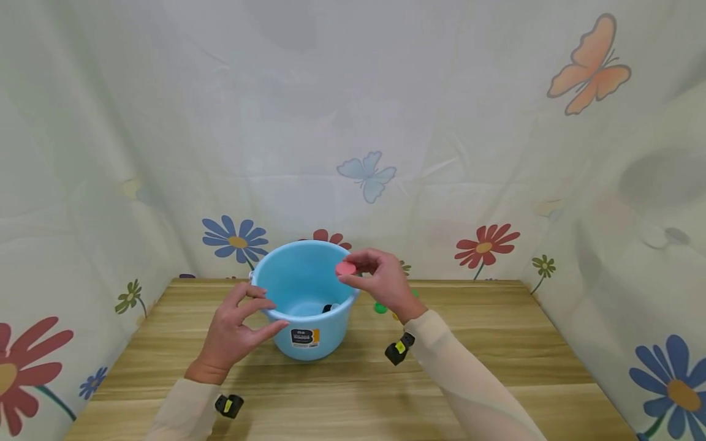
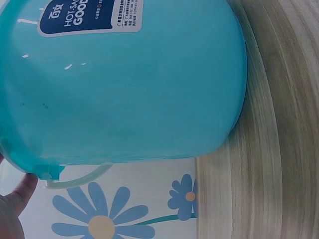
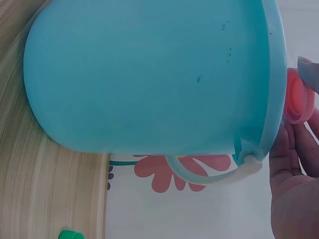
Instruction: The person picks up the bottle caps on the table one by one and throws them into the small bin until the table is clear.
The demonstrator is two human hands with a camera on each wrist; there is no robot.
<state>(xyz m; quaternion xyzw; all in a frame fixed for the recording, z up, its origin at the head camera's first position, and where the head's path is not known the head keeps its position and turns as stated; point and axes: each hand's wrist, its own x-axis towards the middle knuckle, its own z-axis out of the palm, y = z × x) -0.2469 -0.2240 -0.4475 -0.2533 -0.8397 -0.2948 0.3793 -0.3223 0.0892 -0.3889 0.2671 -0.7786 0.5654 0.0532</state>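
Observation:
A light blue bucket (image 1: pixel 311 340) with a printed label stands upright on the table. My left hand (image 1: pixel 234 331) is at its near left rim, fingertips over the edge and thumb on the outside; in the left wrist view a finger (image 2: pixel 24 193) touches near the handle's mount. Over the right rim, my right hand (image 1: pixel 383 278) pinches a pinkish-red bottle cap (image 1: pixel 345 269) between thumb and fingers. The cap's ridged side and hollow show in the right wrist view, close beside the rim. At the bucket's bottom lies a small black item (image 1: pixel 327 308) with a pale one beside it.
Right of the bucket, a green cap (image 1: pixel 380 308) lies on the wooden table (image 1: pixel 469 355), with another bit of green and a yellow piece partly hidden by my right hand. Behind hangs a white curtain (image 1: pixel 287 122) with flowers and butterflies. The bucket's white handle (image 3: pixel 219 178) hangs at its far side.

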